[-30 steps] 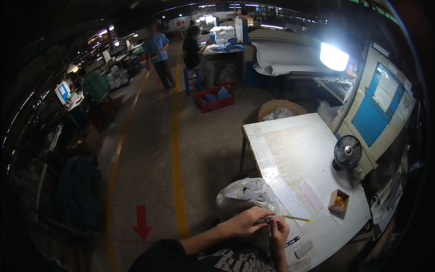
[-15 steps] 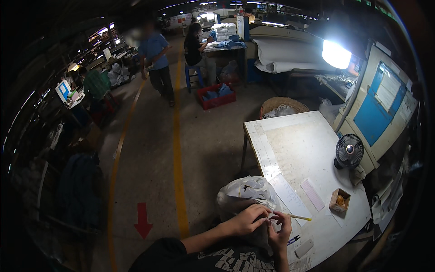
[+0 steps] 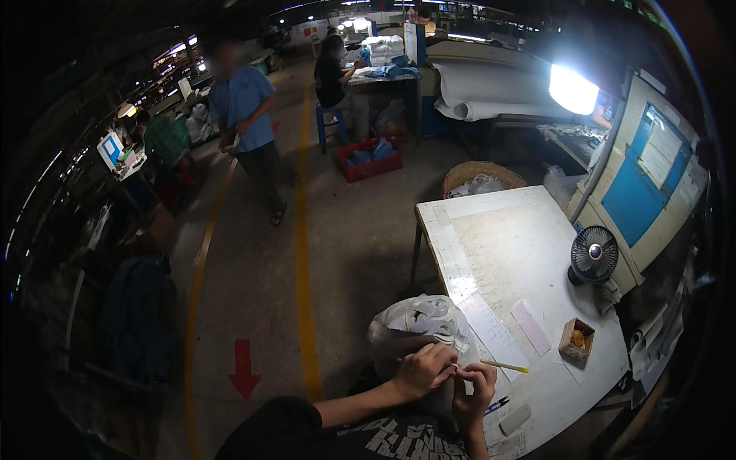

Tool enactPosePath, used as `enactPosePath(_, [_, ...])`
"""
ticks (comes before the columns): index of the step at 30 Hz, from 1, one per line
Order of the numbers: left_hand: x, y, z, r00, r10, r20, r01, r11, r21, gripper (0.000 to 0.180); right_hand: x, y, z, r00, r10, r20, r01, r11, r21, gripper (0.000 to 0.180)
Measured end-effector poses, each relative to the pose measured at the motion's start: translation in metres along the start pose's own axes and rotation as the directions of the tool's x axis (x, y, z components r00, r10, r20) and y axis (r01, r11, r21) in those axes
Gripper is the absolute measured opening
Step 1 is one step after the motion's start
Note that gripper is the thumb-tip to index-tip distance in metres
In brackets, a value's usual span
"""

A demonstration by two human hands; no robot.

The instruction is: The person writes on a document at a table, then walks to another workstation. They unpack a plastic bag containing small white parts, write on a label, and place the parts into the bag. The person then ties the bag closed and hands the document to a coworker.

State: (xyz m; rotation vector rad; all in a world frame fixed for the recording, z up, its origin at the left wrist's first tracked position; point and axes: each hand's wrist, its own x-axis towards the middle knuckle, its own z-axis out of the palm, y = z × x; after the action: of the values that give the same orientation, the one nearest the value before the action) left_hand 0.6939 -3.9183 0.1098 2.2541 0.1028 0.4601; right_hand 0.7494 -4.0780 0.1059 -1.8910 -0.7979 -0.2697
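My left hand (image 3: 424, 371) and my right hand (image 3: 474, 389) meet at the near left edge of the white table, fingertips almost touching. Between them they pinch a small white piece (image 3: 455, 368), mostly hidden by the fingers, so its kind is unclear. Just beyond my left hand stands a clear plastic bag (image 3: 381, 331) filled with grey and white cut pieces (image 3: 434, 313). A yellow pen-like stick (image 3: 506, 366) lies on the table close to my right fingers. Beside my right wrist are a dark pen (image 3: 497, 405) and a grey flat block (image 3: 515, 419).
Paper sheets (image 3: 491, 331), a small box with yellowish contents (image 3: 576, 339) and a black fan (image 3: 594, 253) are on the white table (image 3: 506, 230). A wicker basket (image 3: 484, 175) stands behind it. A person in a blue shirt (image 3: 244, 107) walks along the aisle at left.
The person in blue has come nearer down the aisle. My fingers have shifted slightly around the small white piece, and the left hand is more curled. The table things stay in place.
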Motion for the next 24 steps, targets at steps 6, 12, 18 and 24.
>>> enactPosePath(6, [0.006, -0.007, -0.012, 0.995, 0.087, 0.057, -0.079, 0.989, -0.122, 0.015, -0.004, 0.005, 0.003, 0.998, -0.053, -0.022, 0.049, 0.987, -0.156, 0.024])
enactPosePath(12, [0.007, 0.000, -0.001, 0.994, -0.104, 0.036, 0.109, 0.973, -0.203, 0.017, 0.000, 0.010, 0.009, 0.981, -0.192, -0.026, 0.183, 0.961, -0.207, 0.017])
enactPosePath(18, [0.006, 0.010, 0.014, 0.979, -0.162, -0.122, 0.152, 0.985, -0.087, 0.014, -0.001, 0.007, 0.001, 0.979, -0.202, 0.019, 0.202, 0.963, -0.179, 0.016])
enactPosePath(24, [0.008, 0.012, 0.022, 0.977, -0.167, -0.134, 0.168, 0.986, 0.001, 0.012, -0.017, 0.013, -0.008, 0.981, -0.176, 0.085, 0.186, 0.974, -0.130, 0.020])
